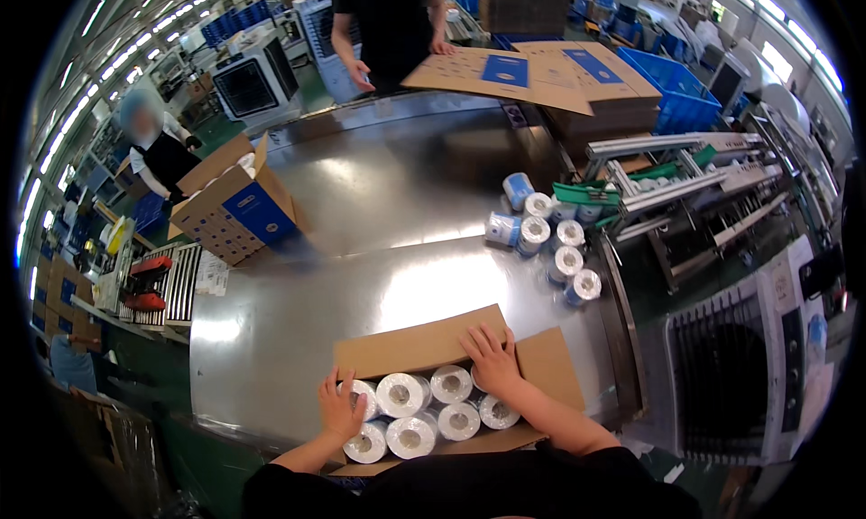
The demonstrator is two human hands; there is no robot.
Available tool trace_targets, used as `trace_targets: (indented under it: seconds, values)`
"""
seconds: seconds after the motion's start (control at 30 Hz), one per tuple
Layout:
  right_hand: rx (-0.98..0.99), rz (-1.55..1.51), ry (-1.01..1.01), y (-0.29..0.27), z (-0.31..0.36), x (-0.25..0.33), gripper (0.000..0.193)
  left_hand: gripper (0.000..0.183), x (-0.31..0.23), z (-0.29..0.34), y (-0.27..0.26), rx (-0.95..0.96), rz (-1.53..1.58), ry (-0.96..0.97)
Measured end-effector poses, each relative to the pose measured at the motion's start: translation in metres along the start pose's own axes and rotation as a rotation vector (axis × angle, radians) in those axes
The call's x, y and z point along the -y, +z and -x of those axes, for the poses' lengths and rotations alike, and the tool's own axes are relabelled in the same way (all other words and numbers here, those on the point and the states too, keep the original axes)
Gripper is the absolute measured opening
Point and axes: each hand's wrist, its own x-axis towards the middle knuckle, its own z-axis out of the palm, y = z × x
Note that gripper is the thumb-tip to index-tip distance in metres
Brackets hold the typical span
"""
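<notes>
Your open cardboard carton [424, 341] sits at the near edge of the shiny stainless-steel table [271, 357], loaded with film-wrapped paper rolls [458, 422] in two visible rows, cores up. Left hand [340, 409] is at the carton's left end, fingers extended by the end roll; can't tell if it grips. Right hand [494, 364] is open, fingers spread on the far flap. Tabletop throws bright glare; a seam runs across it. Loose wrapped rolls [534, 235] cluster at the right, some tipped over, beside green guides [586, 194] and metal rails [672, 194]. Second carton [239, 212], blue-printed, stands far left near a roller conveyor [180, 275]. Across from you, a co-worker in black [388, 32] stands by flat cartons [595, 77] and a blue plastic crate [663, 100]; a capped co-worker [167, 158] is at left. Factory hall, green floor [158, 375], strip lights overhead.
</notes>
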Motion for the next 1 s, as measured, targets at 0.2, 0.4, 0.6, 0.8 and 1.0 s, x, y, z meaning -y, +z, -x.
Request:
trace_targets:
  seconds: [0.2,0.4,0.6,0.8,1.0]
  values:
    - [-0.011,0.042,0.015,0.014,0.01,0.004,0.062,0.06,-0.006,0.006,-0.01,0.038,0.019,0.006]
    - [-0.057,0.058,0.012,0.007,0.005,0.001,0.061,0.059,-0.009,-0.002,-0.005,0.013,0.037,0.014]
    - [-0.036,0.052,0.019,0.006,0.004,0.004,0.061,0.058,-0.009,0.001,-0.007,0.001,-0.002,0.006]
    - [0.082,0.047,0.055,0.011,0.011,0.008,0.062,0.059,0.002,0.003,0.001,0.004,0.039,-0.001]
    - [0.056,0.01,0.026,0.005,0.0,-0.003,0.064,0.06,-0.011,-0.004,-0.009,0.008,0.01,0.01]
